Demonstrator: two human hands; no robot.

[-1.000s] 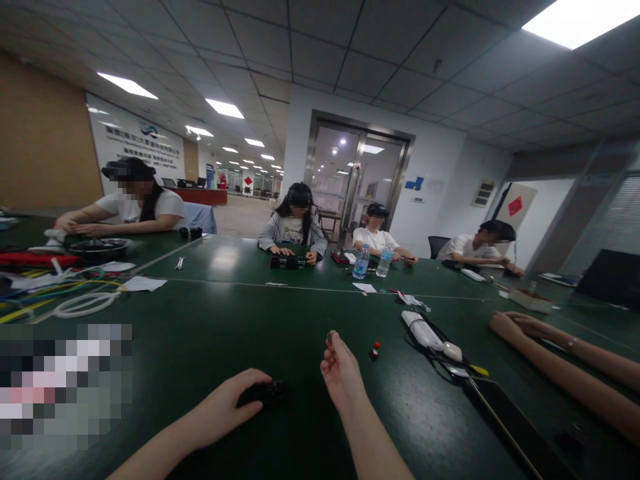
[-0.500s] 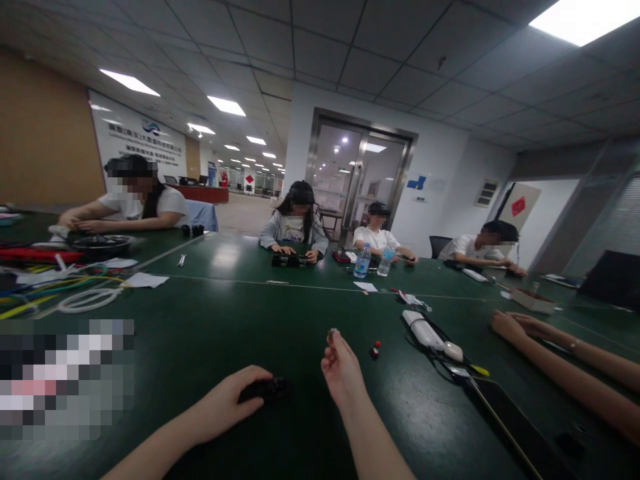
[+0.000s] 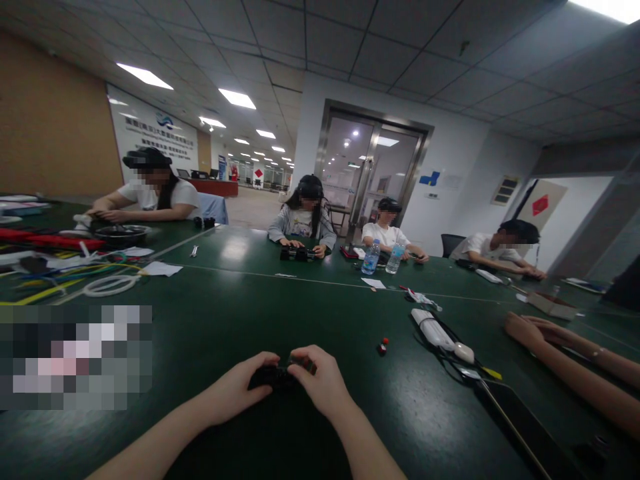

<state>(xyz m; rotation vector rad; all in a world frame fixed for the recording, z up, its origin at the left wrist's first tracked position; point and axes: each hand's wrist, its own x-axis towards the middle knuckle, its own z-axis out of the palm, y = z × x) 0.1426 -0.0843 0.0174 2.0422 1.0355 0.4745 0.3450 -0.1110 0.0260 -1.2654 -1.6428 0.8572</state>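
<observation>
A small dark block-like object (image 3: 278,377) lies low over the green table, its exact kind too dark to tell. My left hand (image 3: 235,389) is closed around its left end, thumb on the near side and fingers on the far side. At its right end, my right hand (image 3: 323,381) has thumb and forefinger pinched together, touching or very close to the object. Whatever sits between those fingertips is too small and hidden to name. Right of my hands stands a small red, white and black item (image 3: 383,345).
To the right lie a white power strip (image 3: 433,328), a dark flat panel (image 3: 520,420) and another person's forearms (image 3: 555,367). Cables and a coiled white tube (image 3: 111,285) are on the left. Two water bottles (image 3: 371,259) stand farther back, before several seated people.
My right hand has come down and left, from holding a tiny greyish piece raised to meeting the dark object's right end. My left hand keeps its hold. The view has shifted slightly.
</observation>
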